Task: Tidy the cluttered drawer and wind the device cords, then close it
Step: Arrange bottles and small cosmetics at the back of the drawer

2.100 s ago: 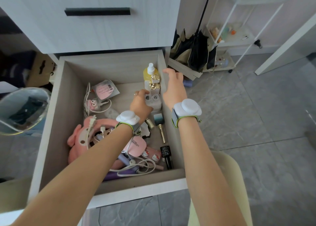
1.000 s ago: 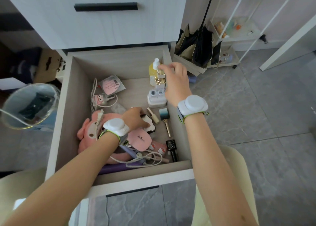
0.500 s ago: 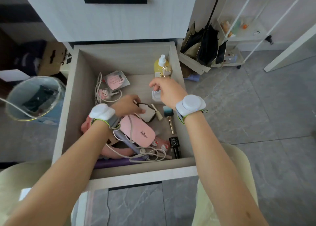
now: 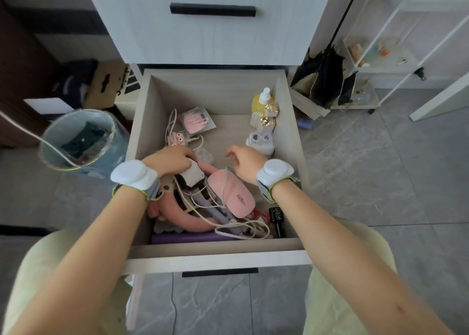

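The right hand (image 4: 244, 162) has been drawn back from the bottles (image 4: 262, 111), now beyond its fingertips. Its fingers hang loose and empty just above the pink nail lamp (image 4: 232, 195). A white device (image 4: 192, 175) is gripped by the left hand (image 4: 168, 160). Behind both wrists, tangled cords (image 4: 236, 227) lie unwound in the open drawer (image 4: 215, 254).

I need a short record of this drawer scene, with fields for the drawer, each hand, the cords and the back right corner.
drawer: open, cluttered
left hand: grips a white case
right hand: open, holds nothing, near the pink lamp
cords: white, tangled, not wound, toward the front
back right corner: yellow bottle, upright
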Available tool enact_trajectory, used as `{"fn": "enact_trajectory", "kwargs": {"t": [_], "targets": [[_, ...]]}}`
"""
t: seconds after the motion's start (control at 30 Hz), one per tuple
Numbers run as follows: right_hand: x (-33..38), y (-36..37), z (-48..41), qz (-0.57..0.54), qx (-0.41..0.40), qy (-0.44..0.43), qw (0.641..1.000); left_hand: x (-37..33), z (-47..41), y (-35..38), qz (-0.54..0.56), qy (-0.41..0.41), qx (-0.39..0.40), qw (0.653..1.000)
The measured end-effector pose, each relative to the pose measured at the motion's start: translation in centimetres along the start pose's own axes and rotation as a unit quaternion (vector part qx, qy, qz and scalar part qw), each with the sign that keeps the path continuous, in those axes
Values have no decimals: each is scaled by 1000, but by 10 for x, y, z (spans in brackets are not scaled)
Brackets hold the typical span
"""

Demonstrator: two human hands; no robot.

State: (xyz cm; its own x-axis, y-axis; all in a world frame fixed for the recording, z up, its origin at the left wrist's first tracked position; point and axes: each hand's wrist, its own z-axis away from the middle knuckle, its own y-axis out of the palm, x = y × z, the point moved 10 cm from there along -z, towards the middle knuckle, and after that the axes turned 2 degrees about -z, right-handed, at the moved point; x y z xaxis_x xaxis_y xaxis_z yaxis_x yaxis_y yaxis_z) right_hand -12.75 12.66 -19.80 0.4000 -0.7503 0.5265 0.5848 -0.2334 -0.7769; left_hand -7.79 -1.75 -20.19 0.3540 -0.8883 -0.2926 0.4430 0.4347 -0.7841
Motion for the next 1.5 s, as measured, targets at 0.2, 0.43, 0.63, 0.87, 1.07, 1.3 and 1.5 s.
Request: {"fn": "enact_trajectory", "kwargs": {"t": [0.2,0.43,0.63,0.87,1.07,1.3,1.5], "targets": [[4,23,-38,-82,-28,77,993,-3,3,-1,-61,-3,-97,993],[24,43,-68,-70,0,102,992,-11,3,-3,-44,-4,-154,987],[15,38,-65,-76,-25,104,991,-13,0,1,-56,0,-159,986],[12,-27,-29,-97,-70,44,992,-25,3,-4,-63,39,-190,979],[16,-42,10,-161,-52,-45,985,-73,19,-9,123,224,-178,950],[10,-34,10,-225,-61,-47,971,-83,26,-6,222,244,-168,929],[-5,-17,22,-141,-87,77,983,-80,15,2,199,230,-148,941]]}}
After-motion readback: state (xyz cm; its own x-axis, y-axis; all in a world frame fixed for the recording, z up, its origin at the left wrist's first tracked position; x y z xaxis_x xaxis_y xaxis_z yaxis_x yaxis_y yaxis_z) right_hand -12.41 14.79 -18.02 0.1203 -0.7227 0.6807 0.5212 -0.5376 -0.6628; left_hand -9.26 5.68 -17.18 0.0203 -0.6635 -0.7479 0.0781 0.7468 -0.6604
